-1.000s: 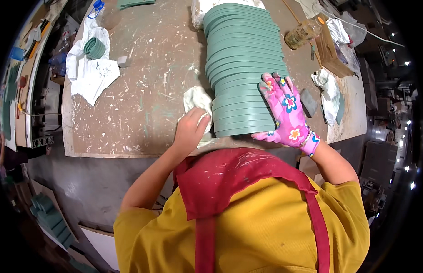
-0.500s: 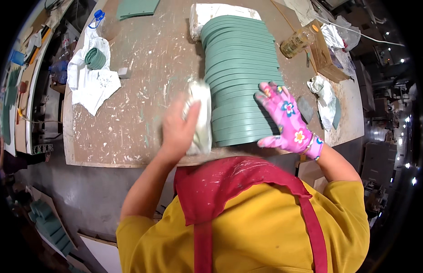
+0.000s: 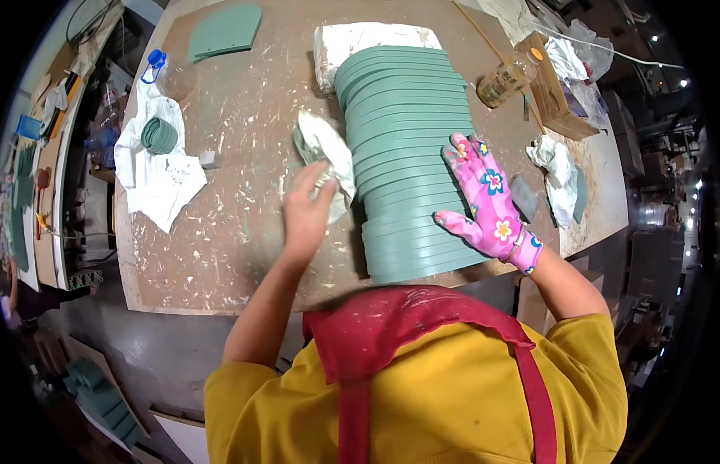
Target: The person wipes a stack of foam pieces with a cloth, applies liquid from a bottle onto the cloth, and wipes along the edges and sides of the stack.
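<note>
A long row of dusty green curved slabs [image 3: 406,155] leaned overlapping on the worktop [image 3: 236,232], the gloved right hand [image 3: 487,197] lying flat with fingers spread on it, the bare left hand [image 3: 307,209] gripping a white rag [image 3: 325,151] at its left side.

One stack of green boards [image 3: 406,147], too many to count; my two hands, one rag [image 3: 325,151], one jar [image 3: 505,80].

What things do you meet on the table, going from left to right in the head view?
White cloth with a green roll → bare left hand holding a white rag → row of green plates → right hand in a pink flowered glove → crumpled white rag.
</note>
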The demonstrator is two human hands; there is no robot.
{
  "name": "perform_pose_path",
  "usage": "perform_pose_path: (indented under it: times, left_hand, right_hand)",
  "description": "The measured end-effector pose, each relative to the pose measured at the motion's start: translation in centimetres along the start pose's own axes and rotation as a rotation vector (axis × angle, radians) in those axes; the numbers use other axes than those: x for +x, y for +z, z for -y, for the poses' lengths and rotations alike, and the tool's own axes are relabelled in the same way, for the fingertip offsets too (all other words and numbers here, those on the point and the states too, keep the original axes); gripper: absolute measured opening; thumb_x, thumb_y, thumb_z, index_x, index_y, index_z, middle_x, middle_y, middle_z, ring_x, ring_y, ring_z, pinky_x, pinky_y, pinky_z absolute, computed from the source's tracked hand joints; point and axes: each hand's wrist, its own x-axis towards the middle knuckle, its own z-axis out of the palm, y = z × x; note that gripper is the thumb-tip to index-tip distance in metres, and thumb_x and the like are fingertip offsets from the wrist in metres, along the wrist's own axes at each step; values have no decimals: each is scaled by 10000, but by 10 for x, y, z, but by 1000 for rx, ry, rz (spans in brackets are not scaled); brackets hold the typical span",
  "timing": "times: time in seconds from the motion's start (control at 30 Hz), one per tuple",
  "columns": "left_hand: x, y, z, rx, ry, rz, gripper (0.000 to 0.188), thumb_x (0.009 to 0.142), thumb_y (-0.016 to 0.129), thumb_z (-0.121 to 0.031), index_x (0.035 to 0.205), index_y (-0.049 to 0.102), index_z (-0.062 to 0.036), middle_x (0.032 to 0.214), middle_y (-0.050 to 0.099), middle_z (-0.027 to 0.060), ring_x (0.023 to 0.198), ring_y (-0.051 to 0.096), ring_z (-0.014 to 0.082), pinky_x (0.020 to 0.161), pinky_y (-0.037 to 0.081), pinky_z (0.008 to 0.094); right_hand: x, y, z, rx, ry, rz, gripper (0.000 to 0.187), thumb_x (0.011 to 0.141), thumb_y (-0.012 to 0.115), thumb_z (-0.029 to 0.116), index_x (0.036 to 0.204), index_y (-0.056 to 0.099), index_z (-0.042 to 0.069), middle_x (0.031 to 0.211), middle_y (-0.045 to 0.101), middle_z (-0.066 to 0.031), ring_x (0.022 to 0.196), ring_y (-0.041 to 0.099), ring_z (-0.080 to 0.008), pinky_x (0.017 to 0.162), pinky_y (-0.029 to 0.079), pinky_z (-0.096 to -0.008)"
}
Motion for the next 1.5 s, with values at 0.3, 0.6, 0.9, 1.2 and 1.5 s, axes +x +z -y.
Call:
perform_pose_path:
  times: [0.3,0.6,0.9,1.2,1.5]
  left_hand:
    - [68,41,-43,313,547,152,309,728,738,-201,1012,638,-130,932,581,98,950,548,272,842,423,420]
    - [84,-3,-37,-11,110,9,267,817,661,-201,1014,620,-25,980,580,149,909,572,330,784,464,401]
    - [57,20,30,-5,-62,129,219,847,640,-170,1019,626,-34,1032,563,143,981,560,315,837,443,393]
    - [145,49,-52,393,430,303,286,832,642,-287,997,642,-53,973,591,125,943,557,330,808,464,407]
    - [94,2,19,262,-45,243,306,893,581,-236,1082,592,4,1043,609,195,949,592,362,816,461,404]
  right_hand:
    - [46,11,-26,-55,-29,-15,757,879,538,495,1427,317,22,1508,244,-201,1377,239,-411,1106,229,-485]
    - [47,5,-17,-117,19,32,711,895,533,474,1404,353,11,1476,298,-221,1368,276,-391,1122,228,-458]
    - [98,19,-62,-78,11,-172,578,952,465,391,1381,393,11,1439,352,-236,1338,326,-395,1113,244,-447]
    - [152,33,-82,10,94,-273,514,946,469,386,1371,428,99,1396,405,-238,1265,410,-416,1052,349,-452]
    - [144,25,-81,-83,177,-197,501,961,456,340,1400,396,106,1421,384,-214,1292,391,-377,1065,327,-435]
